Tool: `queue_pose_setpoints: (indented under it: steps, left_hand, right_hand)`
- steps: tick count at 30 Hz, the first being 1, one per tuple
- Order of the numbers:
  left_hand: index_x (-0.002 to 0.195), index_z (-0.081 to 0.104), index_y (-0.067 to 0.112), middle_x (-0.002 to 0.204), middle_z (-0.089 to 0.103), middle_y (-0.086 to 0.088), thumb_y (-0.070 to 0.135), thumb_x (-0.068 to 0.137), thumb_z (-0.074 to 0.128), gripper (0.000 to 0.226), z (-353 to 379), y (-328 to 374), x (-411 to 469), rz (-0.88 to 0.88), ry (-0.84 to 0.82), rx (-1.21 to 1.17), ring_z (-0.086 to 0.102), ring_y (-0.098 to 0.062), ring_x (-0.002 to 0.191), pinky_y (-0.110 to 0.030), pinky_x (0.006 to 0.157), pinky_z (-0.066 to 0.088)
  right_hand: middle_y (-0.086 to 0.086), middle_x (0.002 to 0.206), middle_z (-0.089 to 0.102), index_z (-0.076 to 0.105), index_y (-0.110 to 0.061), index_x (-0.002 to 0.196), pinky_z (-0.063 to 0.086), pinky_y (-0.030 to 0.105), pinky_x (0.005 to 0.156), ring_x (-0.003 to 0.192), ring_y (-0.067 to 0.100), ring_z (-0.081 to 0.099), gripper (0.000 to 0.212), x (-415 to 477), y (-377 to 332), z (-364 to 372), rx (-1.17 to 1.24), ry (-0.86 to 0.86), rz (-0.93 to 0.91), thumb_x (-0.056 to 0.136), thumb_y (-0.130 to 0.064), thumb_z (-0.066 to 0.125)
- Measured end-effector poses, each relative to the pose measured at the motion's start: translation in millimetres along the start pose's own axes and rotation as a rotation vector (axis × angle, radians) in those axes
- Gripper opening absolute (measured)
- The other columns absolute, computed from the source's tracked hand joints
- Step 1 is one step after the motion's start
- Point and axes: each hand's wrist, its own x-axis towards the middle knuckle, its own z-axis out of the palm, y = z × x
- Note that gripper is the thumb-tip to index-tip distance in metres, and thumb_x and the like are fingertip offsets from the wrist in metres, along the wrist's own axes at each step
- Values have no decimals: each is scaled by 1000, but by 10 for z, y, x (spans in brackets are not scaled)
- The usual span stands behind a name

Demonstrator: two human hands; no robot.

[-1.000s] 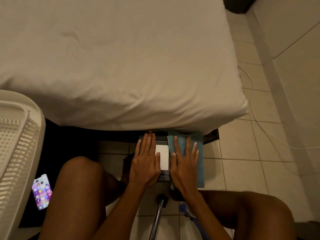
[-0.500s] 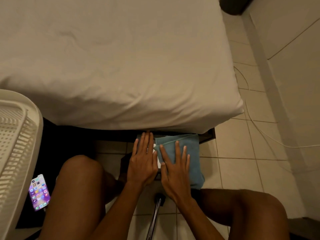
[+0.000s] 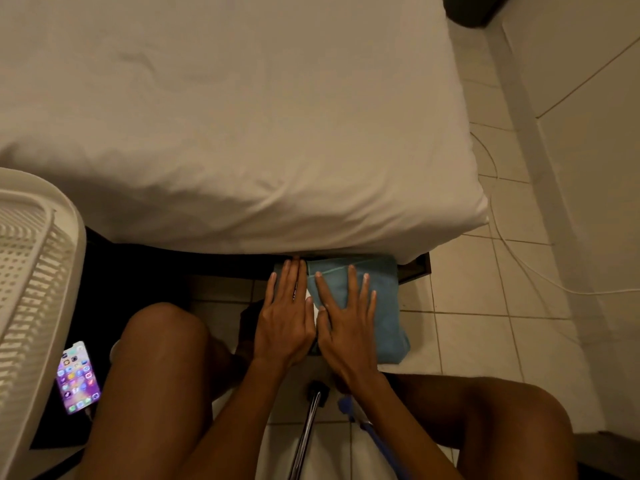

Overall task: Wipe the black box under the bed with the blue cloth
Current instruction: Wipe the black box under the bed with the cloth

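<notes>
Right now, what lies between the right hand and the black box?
In the head view, the blue cloth lies flat under the right hand, covering the black box.

— Hands? Two: left hand (image 3: 284, 325), right hand (image 3: 346, 332), both flat, near centre.
— Cloths? One blue cloth (image 3: 382, 306).
— Boxes? One black box (image 3: 414, 270), mostly hidden.
— Beds? One bed (image 3: 225, 116), far.
— Phones? One phone (image 3: 78, 378), near left.
— Baskets? One white basket (image 3: 31, 289), left.
— Knees? Two.
</notes>
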Motion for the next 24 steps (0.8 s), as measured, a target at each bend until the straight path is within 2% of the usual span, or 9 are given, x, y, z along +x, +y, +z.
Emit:
queue_pose_setpoints:
  steps: [2,7,12,16,20,22,24]
  left_hand:
    - [158,19,6,166,18,-10,30,103,25,61,6,-1,-5,-2,4,-3,10,-20,156,-40,126,12]
    - [159,14,8,168,13,-7,32,103,24,62,25,-11,0,-8,5,-27,5,-17,156,-39,127,9]
    - [159,15,8,167,16,-7,30,104,24,60,30,-11,-1,-20,3,-44,7,-17,156,-39,126,10]
    - [159,17,8,167,13,-6,29,104,27,60,11,15,1,-23,17,-47,7,-17,156,-38,127,9]
    - [158,19,8,167,15,-7,30,103,26,60,-4,7,2,-30,7,-34,9,-18,155,-39,125,12]
    - [158,19,8,166,17,-8,30,103,26,60,2,12,7,-29,8,-32,10,-18,155,-40,125,13]
    - [158,19,8,167,16,-8,31,103,26,60,9,11,4,-27,13,-30,10,-18,155,-39,125,12]
  right_hand:
    - [3,167,-11,13,-41,157,-6,49,124,152,23,-20,58,41,22,-35,-16,-14,-32,100,-44,24]
    - [3,167,-11,3,-37,158,-2,52,124,152,22,-18,66,24,-26,19,45,62,164,99,-34,33]
    - [4,167,-11,8,-42,157,-6,50,124,152,25,-19,63,61,9,-4,21,14,56,100,-39,35]
    - [9,166,-12,-1,-35,158,-5,52,123,152,30,-18,63,106,-17,35,-16,76,290,100,-46,23]
    - [6,167,-13,2,-43,156,-5,52,123,152,28,-19,60,30,31,25,-29,32,94,102,-44,26]
    - [5,167,-11,1,-42,157,-3,52,124,152,26,-17,62,27,48,31,-19,42,120,101,-44,29]
    - [6,167,-8,-1,-36,158,-1,52,124,153,27,-14,64,47,-4,61,-26,81,223,101,-43,28]
